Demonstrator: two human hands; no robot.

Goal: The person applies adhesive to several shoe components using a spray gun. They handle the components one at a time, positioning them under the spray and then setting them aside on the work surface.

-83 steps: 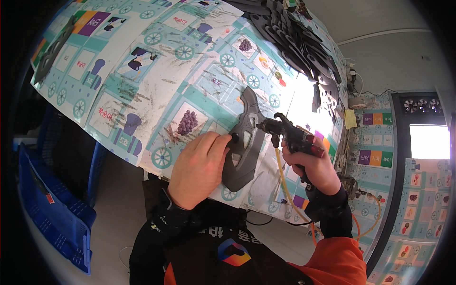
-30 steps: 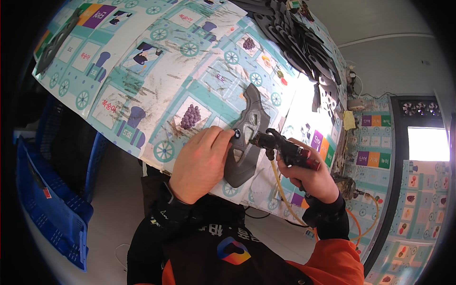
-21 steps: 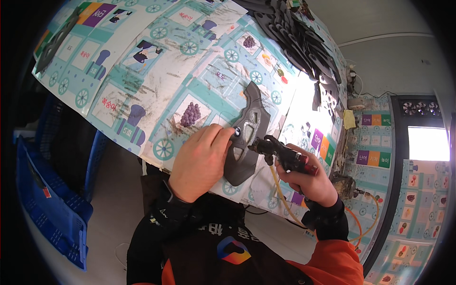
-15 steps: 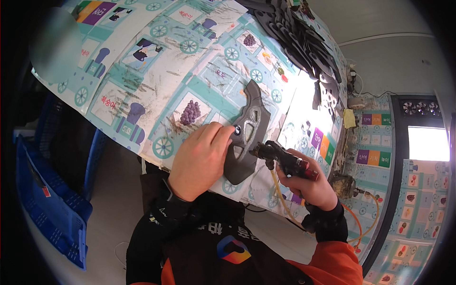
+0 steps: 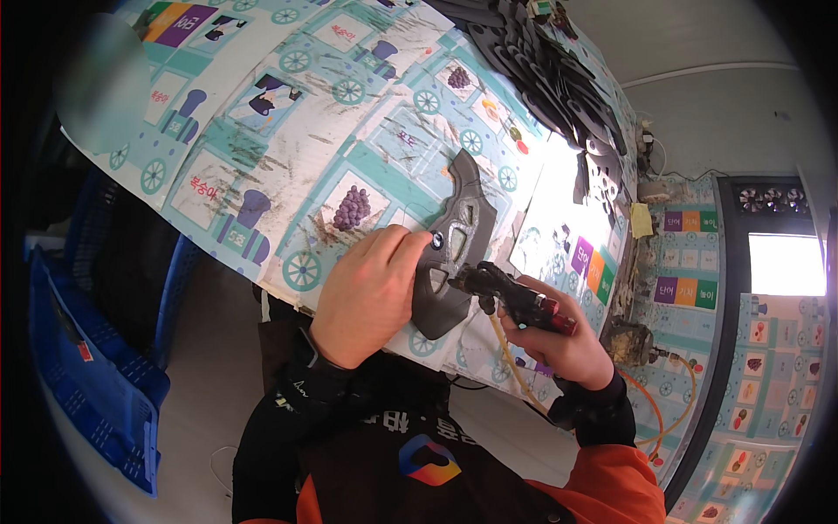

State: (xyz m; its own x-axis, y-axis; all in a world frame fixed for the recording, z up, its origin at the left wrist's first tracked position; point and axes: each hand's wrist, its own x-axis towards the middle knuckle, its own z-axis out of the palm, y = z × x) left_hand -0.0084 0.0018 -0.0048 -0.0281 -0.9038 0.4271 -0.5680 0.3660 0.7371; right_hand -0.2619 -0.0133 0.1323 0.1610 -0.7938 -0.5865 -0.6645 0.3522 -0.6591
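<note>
Head: left fingers pinch a knob, right fingers clasp a sprayer, blue crate far left.

Room above panel — spray gun right

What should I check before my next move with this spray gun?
1. Gray piece lying on the covered table: ok.
2. Left hand steadying the small black knob at the piece's left edge: ok.
3. Spray gun gripped in the right hand: ok.
4. Hose attached beneath the gun: ok.
5. Nozzle clear of the piece: cannot tell.
6. Trigger released: cannot tell.
</note>
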